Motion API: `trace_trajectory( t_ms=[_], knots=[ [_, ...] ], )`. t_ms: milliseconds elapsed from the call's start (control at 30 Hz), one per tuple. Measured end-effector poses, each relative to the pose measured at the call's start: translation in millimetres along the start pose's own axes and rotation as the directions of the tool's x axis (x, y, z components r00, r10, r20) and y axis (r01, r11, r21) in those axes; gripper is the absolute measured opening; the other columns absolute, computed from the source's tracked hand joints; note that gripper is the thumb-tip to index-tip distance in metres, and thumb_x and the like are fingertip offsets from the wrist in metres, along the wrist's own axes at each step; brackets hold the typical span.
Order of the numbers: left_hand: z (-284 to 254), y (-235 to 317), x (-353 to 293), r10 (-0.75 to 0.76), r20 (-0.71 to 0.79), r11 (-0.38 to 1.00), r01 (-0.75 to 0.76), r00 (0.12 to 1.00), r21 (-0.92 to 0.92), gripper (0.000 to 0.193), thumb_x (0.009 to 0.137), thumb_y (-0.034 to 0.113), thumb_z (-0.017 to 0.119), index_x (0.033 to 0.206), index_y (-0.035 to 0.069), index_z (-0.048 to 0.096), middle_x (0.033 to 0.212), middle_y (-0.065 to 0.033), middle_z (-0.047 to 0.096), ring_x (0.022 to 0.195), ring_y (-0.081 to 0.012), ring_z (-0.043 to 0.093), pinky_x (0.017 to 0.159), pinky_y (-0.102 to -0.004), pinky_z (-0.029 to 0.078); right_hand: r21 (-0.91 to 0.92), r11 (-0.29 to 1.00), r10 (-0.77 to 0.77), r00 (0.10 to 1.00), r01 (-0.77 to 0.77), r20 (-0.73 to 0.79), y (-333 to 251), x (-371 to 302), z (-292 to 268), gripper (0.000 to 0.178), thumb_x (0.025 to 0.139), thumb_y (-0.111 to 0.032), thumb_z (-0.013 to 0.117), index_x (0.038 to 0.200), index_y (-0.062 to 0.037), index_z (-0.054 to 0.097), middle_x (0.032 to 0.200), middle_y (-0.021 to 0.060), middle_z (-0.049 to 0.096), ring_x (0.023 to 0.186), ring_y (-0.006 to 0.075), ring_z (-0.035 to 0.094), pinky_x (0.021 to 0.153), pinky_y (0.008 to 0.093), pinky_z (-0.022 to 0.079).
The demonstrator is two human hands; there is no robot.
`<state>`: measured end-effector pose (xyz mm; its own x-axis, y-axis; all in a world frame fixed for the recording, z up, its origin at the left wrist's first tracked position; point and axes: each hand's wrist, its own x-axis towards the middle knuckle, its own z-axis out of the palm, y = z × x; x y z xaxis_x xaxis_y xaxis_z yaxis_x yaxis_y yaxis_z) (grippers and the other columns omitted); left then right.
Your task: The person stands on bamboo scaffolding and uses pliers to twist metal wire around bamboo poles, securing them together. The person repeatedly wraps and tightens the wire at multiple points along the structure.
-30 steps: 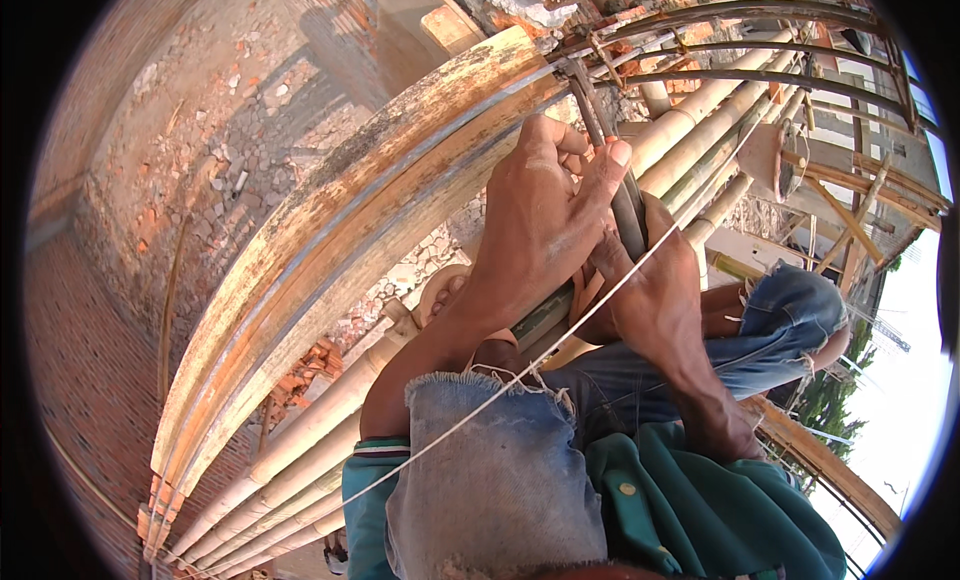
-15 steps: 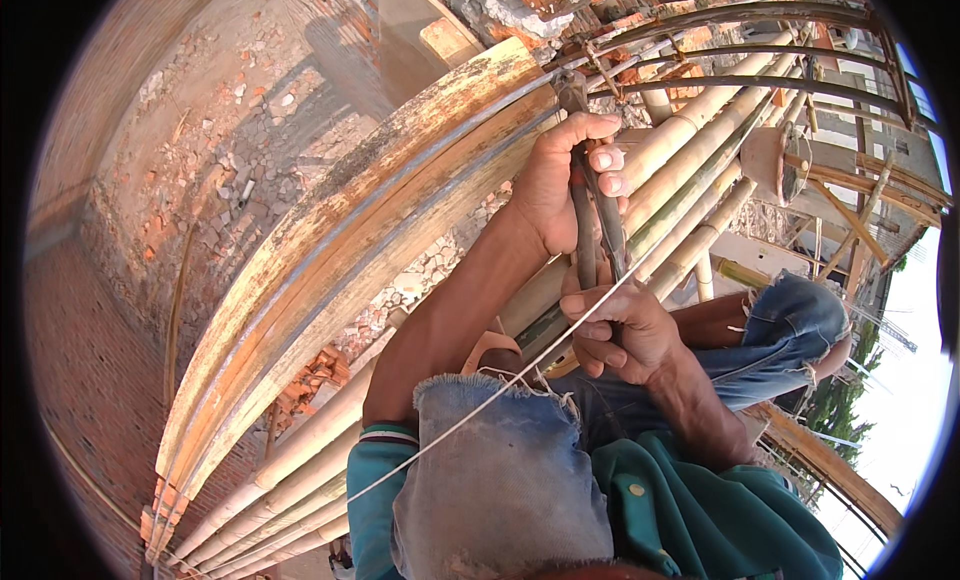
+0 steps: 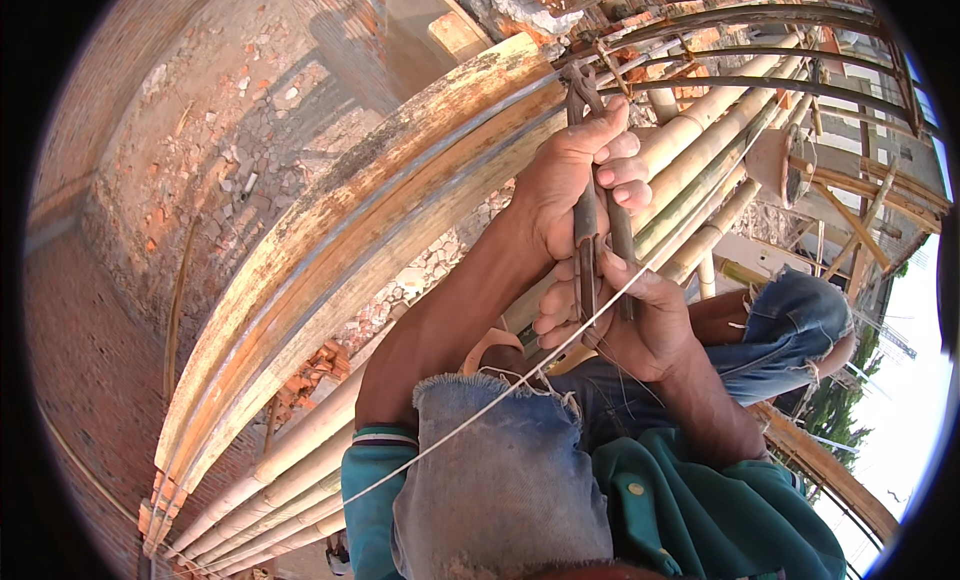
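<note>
Closest to me are my green shirt [image 3: 720, 520] and the frayed denim leg [image 3: 495, 480] of my jeans, and just past them both my hands are busy with one dark pair of pincers [image 3: 587, 225]. My right hand [image 3: 640, 310] is wrapped about the lower ends of the handles, thumb over one, fingers curled behind the other. My left hand [image 3: 595, 175] is closed round the handles higher up, just below the head, which points away from me beside the upper end of the wooden boards. I judge the step in hand to be managing the grip on this tool; a next move from here calls for a firm hold on both handles and a little room around them. A taut white string [image 3: 460, 426] stands in the way, slanting across my view over the handle ends; whether it touches them I cannot tell. Beneath lie bamboo poles [image 3: 700, 118], running side by side along the near edge of the boards [image 3: 440, 168]. Beyond their upper end, dark steel bars [image 3: 780, 13] curve off to the right. Farthest down are the rubble-strewn floor [image 3: 240, 170] and a brick wall [image 3: 110, 360].
</note>
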<state>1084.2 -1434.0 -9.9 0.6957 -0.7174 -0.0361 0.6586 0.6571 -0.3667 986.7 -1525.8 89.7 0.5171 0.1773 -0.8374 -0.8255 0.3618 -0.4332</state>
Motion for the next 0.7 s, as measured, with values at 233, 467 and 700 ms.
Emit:
trace_trajectory(
  t_ms=[233, 467, 700],
  knots=[
    [-14, -13, 15, 0.069, 0.267, 0.986, -0.026, 0.961, -0.163, 0.026, 0.107, 0.035, 0.057, 0.099, 0.011, 0.061, 0.068, 0.0042, 0.045, 0.064, -0.0116, 0.045, 0.068, -0.0304, 0.049, 0.369, 0.899, 0.08, 0.919, -0.234, 0.387, -15, 0, -7, 0.037, 0.108, -0.037, 0.047, 0.1, -0.0013, 0.053, 0.083, 0.0074, 0.045, 0.061, 0.0194, 0.053, 0.044, 0.0274, 0.046],
    [32, -3, -60, 0.446, -0.178, -0.055, 0.226, 0.877, 0.973, 0.034, 0.101, 0.036, 0.066, 0.113, 0.004, 0.063, 0.103, -0.0166, 0.071, 0.094, -0.0312, 0.07, 0.081, -0.0457, 0.057, 0.285, 0.928, 0.179, 0.958, -0.24, 0.222, -18, -5, -1, 0.03, 0.108, -0.036, 0.052, 0.097, -0.0077, 0.051, 0.073, 0.0014, 0.043, 0.047, 0.0085, 0.038, 0.032, 0.022, 0.033],
    [46, 47, -111, 0.699, 0.419, -0.714, 0.598, 0.58, 0.363, 0.033, 0.095, 0.037, 0.07, 0.092, 0.004, 0.069, 0.088, -0.0156, 0.069, 0.086, -0.0378, 0.066, 0.077, -0.0487, 0.049, 0.08, 0.975, 0.2, 0.977, -0.206, 0.079, -33, -10, -4, 0.035, 0.106, -0.04, 0.056, 0.095, -0.0071, 0.051, 0.071, 0.0004, 0.045, 0.046, 0.0052, 0.037, 0.031, 0.0213, 0.029]
  ],
)
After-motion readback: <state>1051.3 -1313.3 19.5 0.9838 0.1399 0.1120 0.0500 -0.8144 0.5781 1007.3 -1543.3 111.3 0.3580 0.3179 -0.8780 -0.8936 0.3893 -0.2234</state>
